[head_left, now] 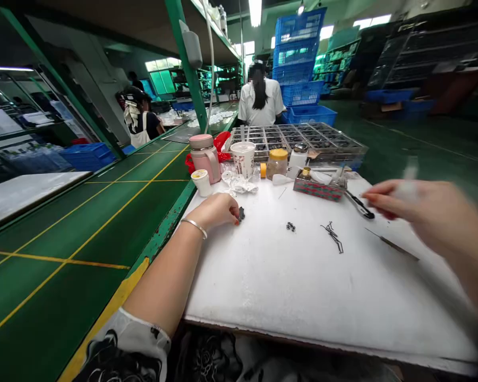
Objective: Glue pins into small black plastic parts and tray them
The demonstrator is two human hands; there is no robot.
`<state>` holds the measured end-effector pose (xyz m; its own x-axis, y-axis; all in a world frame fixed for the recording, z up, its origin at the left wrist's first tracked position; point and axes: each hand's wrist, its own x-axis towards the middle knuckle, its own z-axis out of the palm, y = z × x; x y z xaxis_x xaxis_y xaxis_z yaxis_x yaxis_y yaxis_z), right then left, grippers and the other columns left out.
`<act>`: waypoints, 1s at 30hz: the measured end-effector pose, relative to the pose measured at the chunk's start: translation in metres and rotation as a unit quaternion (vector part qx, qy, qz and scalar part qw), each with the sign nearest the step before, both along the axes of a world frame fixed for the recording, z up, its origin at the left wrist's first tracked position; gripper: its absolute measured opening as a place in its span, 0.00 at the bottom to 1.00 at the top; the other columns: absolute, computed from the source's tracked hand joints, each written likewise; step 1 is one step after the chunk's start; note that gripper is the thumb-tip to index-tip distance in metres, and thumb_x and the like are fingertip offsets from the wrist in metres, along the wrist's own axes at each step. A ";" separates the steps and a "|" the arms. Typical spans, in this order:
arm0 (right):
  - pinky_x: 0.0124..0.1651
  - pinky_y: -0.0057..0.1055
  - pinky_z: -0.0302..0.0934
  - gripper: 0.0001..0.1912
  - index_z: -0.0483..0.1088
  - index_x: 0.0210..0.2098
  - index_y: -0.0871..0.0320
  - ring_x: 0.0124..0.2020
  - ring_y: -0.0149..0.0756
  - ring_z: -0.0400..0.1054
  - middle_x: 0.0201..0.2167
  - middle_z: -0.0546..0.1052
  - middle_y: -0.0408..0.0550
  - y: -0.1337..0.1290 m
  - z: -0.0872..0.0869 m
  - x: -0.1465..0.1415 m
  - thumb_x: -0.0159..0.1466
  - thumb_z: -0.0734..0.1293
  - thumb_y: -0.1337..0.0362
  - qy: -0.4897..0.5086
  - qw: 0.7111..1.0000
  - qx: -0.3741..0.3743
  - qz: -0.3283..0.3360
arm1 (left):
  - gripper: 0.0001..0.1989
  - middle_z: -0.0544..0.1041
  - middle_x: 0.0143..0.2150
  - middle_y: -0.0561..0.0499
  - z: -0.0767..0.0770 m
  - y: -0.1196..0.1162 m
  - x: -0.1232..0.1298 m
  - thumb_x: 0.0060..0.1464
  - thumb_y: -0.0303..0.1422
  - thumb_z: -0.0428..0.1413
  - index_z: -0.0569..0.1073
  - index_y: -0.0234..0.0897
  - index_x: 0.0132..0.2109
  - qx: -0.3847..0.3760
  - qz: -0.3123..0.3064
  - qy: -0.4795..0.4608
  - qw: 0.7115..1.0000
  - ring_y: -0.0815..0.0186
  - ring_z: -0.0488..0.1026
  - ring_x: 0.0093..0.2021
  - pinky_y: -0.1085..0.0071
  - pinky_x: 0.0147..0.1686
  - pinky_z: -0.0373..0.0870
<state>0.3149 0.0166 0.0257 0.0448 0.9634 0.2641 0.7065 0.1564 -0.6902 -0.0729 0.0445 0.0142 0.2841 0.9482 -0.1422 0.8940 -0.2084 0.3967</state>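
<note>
My left hand point(219, 211), with a silver bangle at the wrist, rests at the table's left side, its fingers bent together beside a small black part point(241, 214). Whether the fingertips grip that part is hard to tell. On the right, my right hand point(410, 204) is raised and blurred, its fingers closed round a small translucent bottle point(409, 183). Small black rings point(290, 227) lie mid-table, and thin black bent pieces point(333, 237) lie right of them. Below my right hand are black tweezers point(359, 205) and a thin pointed tool point(398, 248).
Along the white table's point(263, 297) back stand a pink flask point(205, 159), a paper cup point(244, 159), a yellow-lidded jar point(277, 164) and a patterned box point(318, 188). Behind is a compartment tray point(298, 139). A green conveyor point(115, 212) runs left. People sit farther off.
</note>
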 end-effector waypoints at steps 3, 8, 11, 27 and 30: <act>0.29 0.33 0.56 0.11 0.77 0.34 0.61 0.27 0.32 0.67 0.29 0.77 0.53 0.010 0.018 -0.070 0.59 0.68 0.58 0.015 0.989 -0.089 0.113 | 0.09 0.78 0.30 0.52 -0.003 -0.001 0.001 0.38 0.30 0.64 0.80 0.38 0.32 -0.001 -0.017 0.013 1.000 0.68 0.68 0.28 0.74 0.26 0.55; 0.32 0.28 0.57 0.05 0.76 0.30 0.58 0.32 0.34 0.70 0.28 0.77 0.44 0.024 0.015 -0.097 0.56 0.69 0.63 -0.144 0.968 -0.126 0.164 | 0.08 0.77 0.30 0.51 0.000 0.002 -0.005 0.44 0.36 0.61 0.79 0.38 0.33 -0.030 -0.039 -0.038 0.998 0.67 0.68 0.27 0.75 0.24 0.58; 0.32 0.28 0.56 0.04 0.76 0.28 0.57 0.34 0.36 0.70 0.28 0.77 0.44 0.030 0.002 -0.073 0.54 0.69 0.64 -0.200 0.957 -0.153 0.145 | 0.12 0.76 0.29 0.50 0.004 -0.002 0.002 0.47 0.41 0.59 0.77 0.37 0.34 -0.094 -0.047 -0.144 0.984 0.67 0.69 0.28 0.76 0.23 0.62; 0.29 0.29 0.49 0.07 0.76 0.27 0.56 0.33 0.39 0.69 0.28 0.77 0.49 0.035 -0.023 -0.062 0.50 0.67 0.69 -0.308 0.928 -0.186 0.096 | 0.17 0.77 0.42 0.44 -0.010 -0.017 0.049 0.50 0.34 0.63 0.74 0.35 0.48 -0.249 -0.029 -0.538 0.805 0.65 0.77 0.36 0.78 0.30 0.75; 0.28 0.30 0.48 0.07 0.75 0.26 0.57 0.33 0.42 0.69 0.27 0.76 0.52 0.033 -0.023 -0.063 0.49 0.66 0.71 -0.314 0.928 -0.176 0.094 | 0.17 0.77 0.40 0.44 -0.009 -0.019 0.050 0.50 0.32 0.64 0.74 0.34 0.48 -0.255 -0.018 -0.574 0.778 0.64 0.78 0.36 0.81 0.27 0.73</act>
